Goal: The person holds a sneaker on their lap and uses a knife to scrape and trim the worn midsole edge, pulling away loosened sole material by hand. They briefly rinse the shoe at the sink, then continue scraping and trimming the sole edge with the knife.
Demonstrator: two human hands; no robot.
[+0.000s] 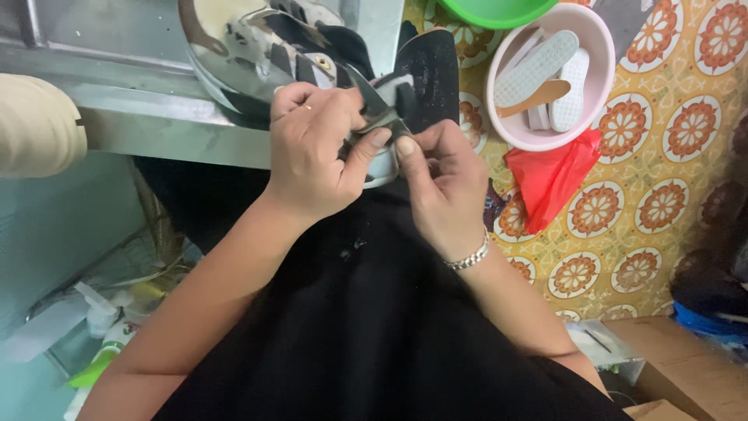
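Two hands are closed on one shoe (312, 58), which is held over the lap in front of a metal surface (156, 125). The left hand (312, 152) is wrapped around a dark strap or tongue piece (386, 117) of the shoe, thumb pressed on its end; the right hand (440, 183), with a bracelet (470, 257) at its wrist, pinches the same piece from the other side, thumb tip just beside the left thumb. The step in hand appears to be the fitting or pulling of this strap, judged from the paired pinch. A steady pull with both grips kept firm seems to be called for next. A pink basin (600, 47) of white soles (545, 66) is set on the patterned floor (662, 203), near a red bag (553, 175).
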